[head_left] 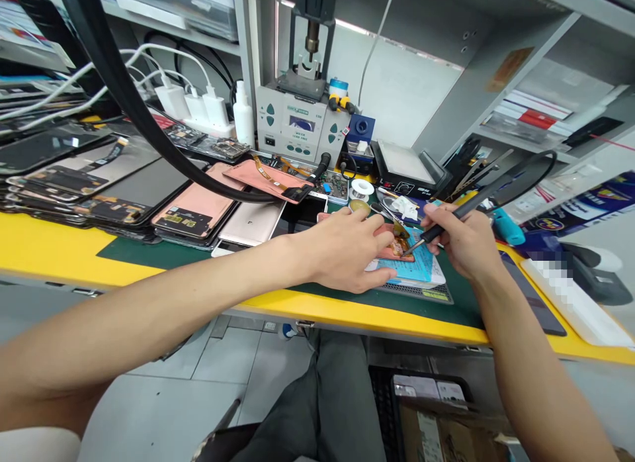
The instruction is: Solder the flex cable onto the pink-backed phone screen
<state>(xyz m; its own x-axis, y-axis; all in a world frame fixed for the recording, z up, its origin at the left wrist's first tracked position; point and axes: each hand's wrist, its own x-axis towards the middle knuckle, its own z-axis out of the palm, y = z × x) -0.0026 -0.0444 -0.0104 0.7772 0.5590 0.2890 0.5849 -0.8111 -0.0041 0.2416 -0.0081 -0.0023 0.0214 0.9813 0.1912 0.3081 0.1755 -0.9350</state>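
Observation:
My right hand [464, 240] grips a soldering iron [441, 229] like a pen, its cord trailing away to the right. The iron's tip meets, or nearly meets, a flex cable [398, 247] on a pink phone screen panel [389, 252]. My left hand [350, 250] lies across that panel with fingers spread and covers much of it. Beneath the panel is a blue printed booklet [421, 267]. Just beyond my left fingers stands a spool of solder wire [362, 189]. What lies under my left palm is hidden.
Stacked phone screens [74, 184] fill the left of the bench, beside a gold phone back [253, 222]. Behind stands a grey hot-air station [300, 124]. A thick black hose [133, 111] arcs across the upper left. A dark phone panel [536, 296] lies right of my right forearm.

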